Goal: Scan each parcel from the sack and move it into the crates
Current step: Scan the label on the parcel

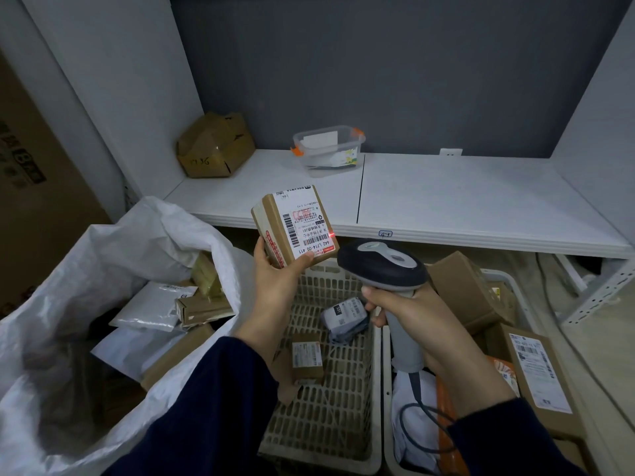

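Note:
My left hand [275,269] grips a small brown cardboard parcel [292,225] with a white shipping label, held up above the left crate. My right hand [402,307] grips the grey handle of a black-headed barcode scanner [381,262]. A red laser dot lies on the label's barcode. The white woven sack [86,269] stands open at the left with several parcels and mailers inside. The beige slotted left crate [330,424] holds a small box and a grey bag parcel. The right crate [508,280] holds several cardboard boxes.
A white shelf [464,207] runs behind the crates, carrying a crumpled cardboard box [214,146] and a clear plastic tub [328,149] with orange clips. The scanner's cable [422,417] loops down into the right crate. A large carton stands at the far left.

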